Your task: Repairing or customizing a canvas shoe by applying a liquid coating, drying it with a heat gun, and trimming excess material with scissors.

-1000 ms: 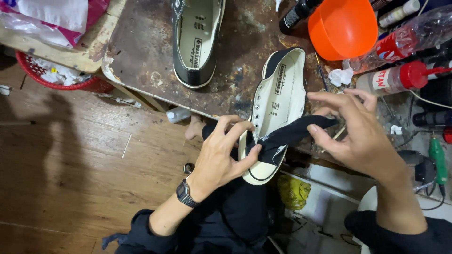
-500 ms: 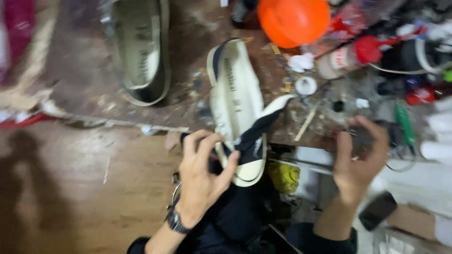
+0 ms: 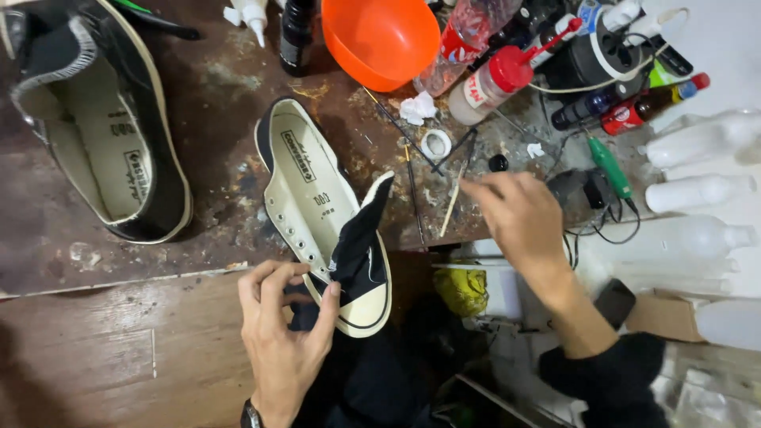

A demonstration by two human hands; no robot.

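Shoe in hand: a low canvas shoe [image 3: 317, 202] with black upper and cream rubber sole is laid at the centre of the frame, its toe overhanging the tabletop edge.
Long axis: it runs diagonally, heel toward the upper left, toe cap toward the lower right and the person.
Opening: the shoe is seen from above, so the cream insole and a row of metal eyelets are shown.
Tongue: a black cloth tongue [image 3: 358, 230] is pulled up and folded toward the toe.
Left hand: the left hand [image 3: 287, 333] is closed on the shoe's near side, thumb and fingers pinched on the black fabric beside the toe cap.
Right hand: the right hand [image 3: 519, 218] is held over the tabletop edge, right of centre, fingers drawn loosely together; it is blurred, and whether anything is held cannot be told.
Stick: a thin pale wooden stick [image 3: 452, 208] is lying just left of the right hand.
Tabletop: a dark, stained, scuffed tabletop [image 3: 214, 103] is seen across the upper frame.
Second shoe: a matching shoe [image 3: 103, 135] is set at the upper left, opening upward.
Bowl: a smooth orange plastic bowl [image 3: 382, 38] is placed at the top centre.
Bottle: a squeeze bottle with red cap [image 3: 495, 78] is lying to the bowl's right.
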